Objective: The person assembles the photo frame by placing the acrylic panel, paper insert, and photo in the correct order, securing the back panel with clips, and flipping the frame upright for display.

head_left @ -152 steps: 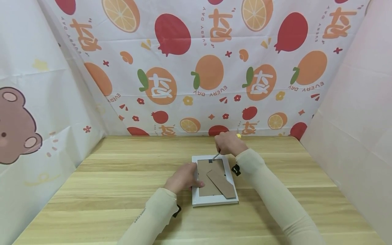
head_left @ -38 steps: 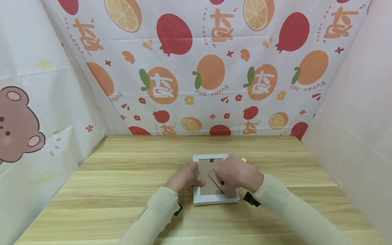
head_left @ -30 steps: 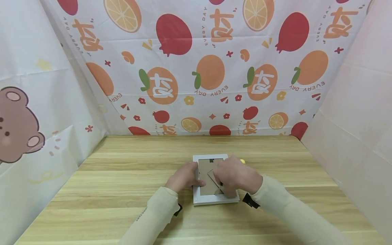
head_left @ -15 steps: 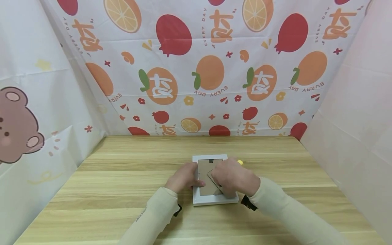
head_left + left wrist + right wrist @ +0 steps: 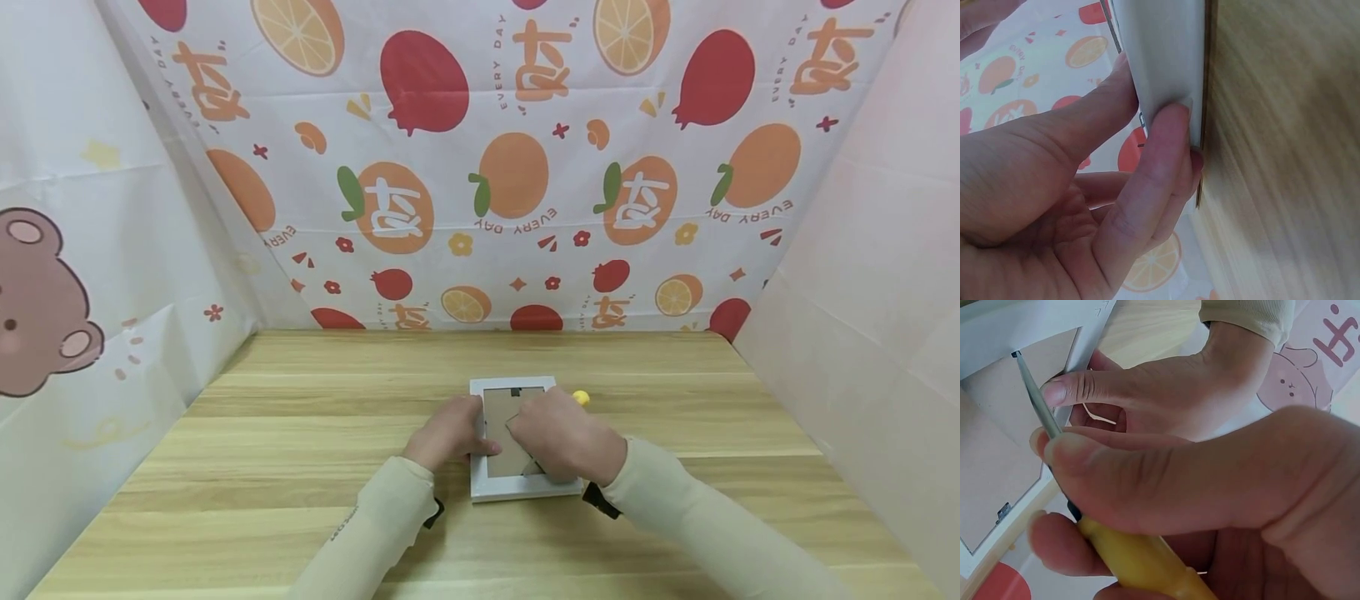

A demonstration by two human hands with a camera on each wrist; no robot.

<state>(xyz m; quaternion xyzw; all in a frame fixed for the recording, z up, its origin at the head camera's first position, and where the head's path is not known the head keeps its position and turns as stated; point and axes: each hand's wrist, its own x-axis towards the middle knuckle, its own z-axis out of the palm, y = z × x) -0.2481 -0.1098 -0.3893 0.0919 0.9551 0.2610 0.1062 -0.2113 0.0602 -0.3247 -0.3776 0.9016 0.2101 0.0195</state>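
Down from the 12 o'clock edge of the picture frame (image 5: 498,490) earlier, the right hand (image 5: 566,435) now covers its 4 o'clock side. On the wooden table (image 5: 300,417), the frame lies back-up, between 5 and 6 o'clock in the head view. Left hand (image 5: 446,433) grips its 9 o'clock edge between thumb and fingers; the right clasps a yellow-handled tool (image 5: 1141,556), whose tip seemingly touches a small black tab (image 5: 1014,354) at 6 o'clock.

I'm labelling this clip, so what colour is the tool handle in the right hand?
The tool handle is yellow, clearest in the right wrist view.
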